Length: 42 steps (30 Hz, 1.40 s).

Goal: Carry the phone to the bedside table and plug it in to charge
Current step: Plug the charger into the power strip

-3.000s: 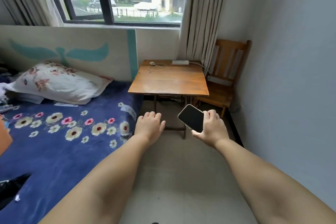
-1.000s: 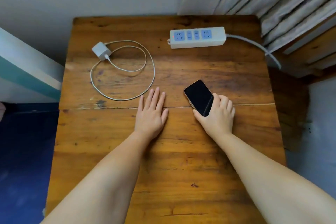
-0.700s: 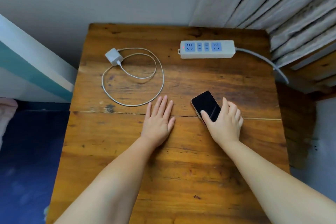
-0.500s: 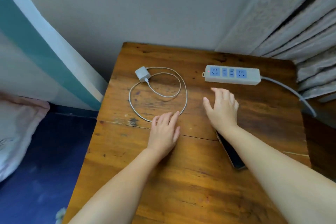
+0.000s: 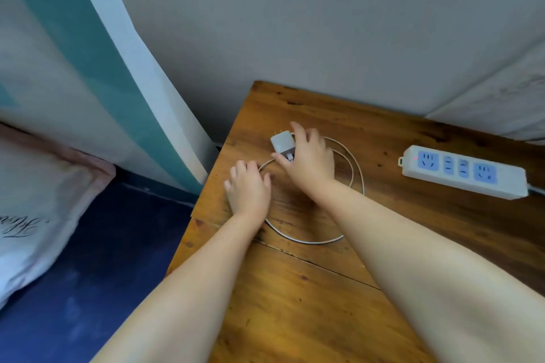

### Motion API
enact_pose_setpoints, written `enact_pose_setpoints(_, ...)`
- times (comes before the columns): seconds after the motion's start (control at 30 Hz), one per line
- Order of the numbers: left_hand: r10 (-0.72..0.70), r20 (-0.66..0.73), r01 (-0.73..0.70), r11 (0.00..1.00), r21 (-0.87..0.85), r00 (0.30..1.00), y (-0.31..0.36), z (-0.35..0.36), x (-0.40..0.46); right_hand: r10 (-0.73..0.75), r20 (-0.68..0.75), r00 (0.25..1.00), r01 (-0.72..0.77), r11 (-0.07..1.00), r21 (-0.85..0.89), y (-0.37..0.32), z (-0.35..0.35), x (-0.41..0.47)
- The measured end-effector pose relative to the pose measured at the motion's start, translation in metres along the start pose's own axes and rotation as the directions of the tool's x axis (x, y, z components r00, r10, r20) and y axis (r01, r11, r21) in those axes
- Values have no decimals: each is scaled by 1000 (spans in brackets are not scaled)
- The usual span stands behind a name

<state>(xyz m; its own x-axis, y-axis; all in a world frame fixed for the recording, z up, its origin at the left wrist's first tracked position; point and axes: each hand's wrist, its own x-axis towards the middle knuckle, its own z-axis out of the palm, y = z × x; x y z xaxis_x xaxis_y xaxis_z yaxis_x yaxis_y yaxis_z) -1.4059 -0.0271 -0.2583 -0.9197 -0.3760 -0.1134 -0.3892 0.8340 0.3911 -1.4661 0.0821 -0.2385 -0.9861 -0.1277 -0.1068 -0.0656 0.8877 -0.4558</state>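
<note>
My right hand point(image 5: 309, 159) grips the white charger plug point(image 5: 282, 142) at the far left of the wooden bedside table point(image 5: 309, 298), its prongs tilted up and away. The white cable point(image 5: 306, 240) runs from the plug in a loose coil on the wood, partly under my right forearm. My left hand point(image 5: 249, 190) rests flat on the table's left edge, fingers together, touching the cable's loop. A white power strip point(image 5: 463, 171) with blue sockets and a red light lies at the right. The phone is out of sight in this view.
A grey wall runs behind the table. A teal and white headboard panel point(image 5: 124, 74) leans at the left, with a blue bed point(image 5: 88, 259) and a pale pillow point(image 5: 35, 209) below it. A curtain point(image 5: 507, 97) hangs at the far right.
My right hand let go of the phone on the table, crossed left over the coil and closed on the charger plug. My left hand slid left. The view swung left.
</note>
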Motion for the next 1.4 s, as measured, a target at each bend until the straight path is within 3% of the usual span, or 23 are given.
enact_pose_setpoints(0.17,14,0,-14,997,81,1000,-1,3,4,26,39,999,-28,998,64,-1,15,3)
enact_pose_setpoints(0.27,6,2,-6,992,-127,1000,-3,-4,0,95,45,994,-105,928,357,-3,6,-3)
enact_pose_setpoints(0.37,-40,144,106,868,-486,989,4,-13,-2,202,24,979,-168,741,650,4,-29,-6)
enact_pose_setpoints(0.43,-46,233,172,812,-558,971,16,-19,-2,285,59,957,-207,523,827,20,-65,-11)
enact_pose_setpoints(0.53,-13,243,149,823,-548,970,38,-24,-1,391,160,906,-249,187,950,67,-121,-27)
enact_pose_setpoints(0.6,38,268,115,840,-531,963,54,-26,-2,453,176,874,-242,91,966,109,-154,-44)
enact_pose_setpoints(0.7,115,376,107,847,-521,920,73,-31,-8,550,194,812,-253,33,967,166,-192,-69)
enact_pose_setpoints(0.77,152,462,137,835,-533,874,80,-32,-15,584,216,783,-306,58,950,196,-207,-79)
enact_pose_setpoints(0.8,169,504,158,824,-543,847,80,-32,-18,578,207,789,-346,140,928,206,-211,-81)
enact_pose_setpoints(0.83,190,542,174,817,-550,819,79,-31,-21,556,177,812,-394,300,869,215,-214,-82)
enact_pose_setpoints(0.87,208,573,182,816,-548,793,78,-31,-25,512,127,849,-428,527,734,222,-216,-81)
enact_pose_setpoints(0.9,216,595,185,821,-539,774,74,-30,-28,437,83,896,-416,757,504,226,-216,-78)
enact_pose_setpoints(0.93,219,610,179,833,-523,762,72,-29,-31,346,67,936,-351,906,237,228,-216,-74)
enact_pose_setpoints(0.97,216,619,170,848,-503,755,70,-26,-35,266,87,960,-269,963,21,229,-217,-70)
enact_pose_setpoints(1.07,215,581,118,869,-481,785,63,-21,-40,153,220,964,-97,965,-245,219,-217,-54)
enact_pose_setpoints(1.4,180,500,124,848,-516,847,58,-6,-43,50,389,920,140,884,-445,201,-212,-22)
